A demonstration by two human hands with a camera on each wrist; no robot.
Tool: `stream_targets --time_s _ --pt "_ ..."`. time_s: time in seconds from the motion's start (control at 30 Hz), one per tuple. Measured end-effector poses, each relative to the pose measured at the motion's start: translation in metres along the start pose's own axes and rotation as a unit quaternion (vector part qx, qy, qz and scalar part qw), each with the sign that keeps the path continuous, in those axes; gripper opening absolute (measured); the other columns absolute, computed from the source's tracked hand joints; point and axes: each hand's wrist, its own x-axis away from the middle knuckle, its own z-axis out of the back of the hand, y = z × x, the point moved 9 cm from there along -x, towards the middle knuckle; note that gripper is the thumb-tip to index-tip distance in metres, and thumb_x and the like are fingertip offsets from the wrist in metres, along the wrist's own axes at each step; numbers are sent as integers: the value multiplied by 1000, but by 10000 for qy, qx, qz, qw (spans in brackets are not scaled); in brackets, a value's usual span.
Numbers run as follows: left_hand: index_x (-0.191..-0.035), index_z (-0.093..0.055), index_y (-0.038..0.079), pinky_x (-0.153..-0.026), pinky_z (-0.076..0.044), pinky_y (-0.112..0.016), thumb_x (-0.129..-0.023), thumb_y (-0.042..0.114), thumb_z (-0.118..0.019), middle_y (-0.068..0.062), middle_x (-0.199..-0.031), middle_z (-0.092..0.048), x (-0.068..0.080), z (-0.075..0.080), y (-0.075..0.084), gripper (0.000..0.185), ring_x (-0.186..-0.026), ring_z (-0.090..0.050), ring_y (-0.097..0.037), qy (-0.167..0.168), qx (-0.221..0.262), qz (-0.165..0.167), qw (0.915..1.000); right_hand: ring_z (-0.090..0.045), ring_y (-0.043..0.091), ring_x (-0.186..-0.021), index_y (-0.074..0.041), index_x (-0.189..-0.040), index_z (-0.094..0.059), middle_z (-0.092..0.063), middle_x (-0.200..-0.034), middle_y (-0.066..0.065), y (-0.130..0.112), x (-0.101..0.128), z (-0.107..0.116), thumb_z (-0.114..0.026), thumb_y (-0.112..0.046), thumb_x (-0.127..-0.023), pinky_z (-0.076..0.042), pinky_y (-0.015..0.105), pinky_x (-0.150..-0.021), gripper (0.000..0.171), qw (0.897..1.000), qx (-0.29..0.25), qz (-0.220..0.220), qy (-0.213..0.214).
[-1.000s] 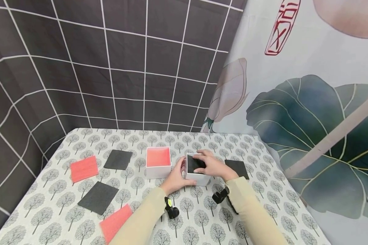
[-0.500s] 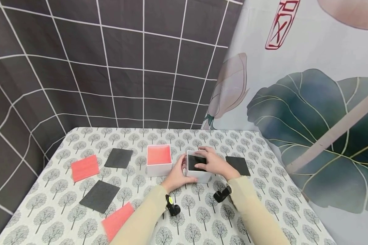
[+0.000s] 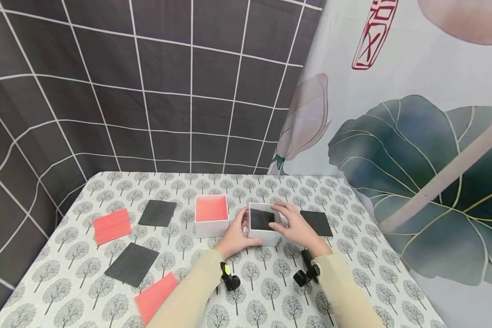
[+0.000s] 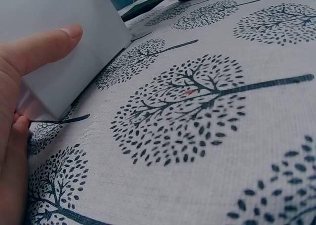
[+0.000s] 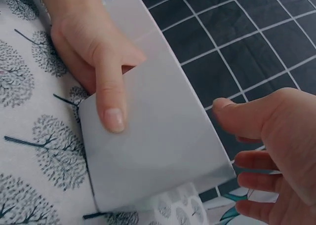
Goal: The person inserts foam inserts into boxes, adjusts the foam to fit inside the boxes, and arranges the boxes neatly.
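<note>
My left hand [image 3: 233, 239] grips the near left corner of a small white box [image 3: 266, 238], thumb along its front wall and fingers on its left side. Black material [image 3: 260, 220] shows inside this box. In the right wrist view the left thumb [image 5: 112, 99] lies flat on the box's white wall [image 5: 153, 131]. My right hand [image 3: 298, 230] is at the box's right rim with loosely bent fingers, holding nothing. The right wrist view shows a gap between the right fingertips [image 5: 224, 106] and the box edge. A second white box [image 3: 211, 229], lined in red, stands to the left.
On the table's left lie two black sheets, one farther back [image 3: 157, 213] and one nearer [image 3: 132, 264]. Two red sheets [image 3: 112, 226] lie there too, the nearer one [image 3: 157, 294] partly behind the left sleeve. Another black sheet [image 3: 316, 223] rests right of my right hand.
My right hand has drawn back out of the box toward its right rim, uncovering more of the black inside. The left hand keeps its grip on the box.
</note>
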Motion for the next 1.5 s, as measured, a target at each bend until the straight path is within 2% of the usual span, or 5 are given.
stream_targets --time_s 0.37,0.63,0.87,1.17,1.5 --pt "-148 -16 13 -105 -31 -49 -61 18 -87 -12 -141 -36 -1 0 -4 113 -126 -39 -34 18 93 -1 10000 -31 44 -128 -6 -134 -48 -46 -134 19 24 37 4 -63 -26 -89 -28 63 -101 52 9972 -176 -507 530" --pt "-148 -16 17 -105 -33 -43 -58 31 -87 -7 -142 -36 0 0 -6 116 -126 -39 -29 26 -58 109 9999 -48 35 -116 -3 -132 -49 -50 -127 15 30 60 7 -65 -20 -87 -42 56 -92 51 9956 -53 -368 856" --pt "-149 -15 17 -106 -33 -41 -56 36 -87 -7 -142 -35 1 -2 -10 119 -126 -40 -28 53 -128 167 9998 -45 40 -115 2 -133 -46 -48 -127 23 55 89 6 -68 -24 -85 -43 57 -89 59 9896 460 -1216 621" --pt "-147 -16 3 -104 -32 -50 -62 17 -86 -18 -139 -37 12 3 25 110 -123 -40 -37 22 53 -11 10000 -37 53 -117 16 -134 -32 -38 -129 38 86 121 6 -62 -63 -76 -36 61 -94 102 9553 1616 -2474 42" --pt "-149 -15 14 -105 -33 -41 -58 33 -87 -8 -140 -37 2 0 -5 118 -124 -41 -27 55 -113 109 9999 -26 59 -120 29 -126 -27 -23 -131 47 105 144 -9 -46 -82 -69 -31 67 -92 126 9223 2042 -3199 -726"
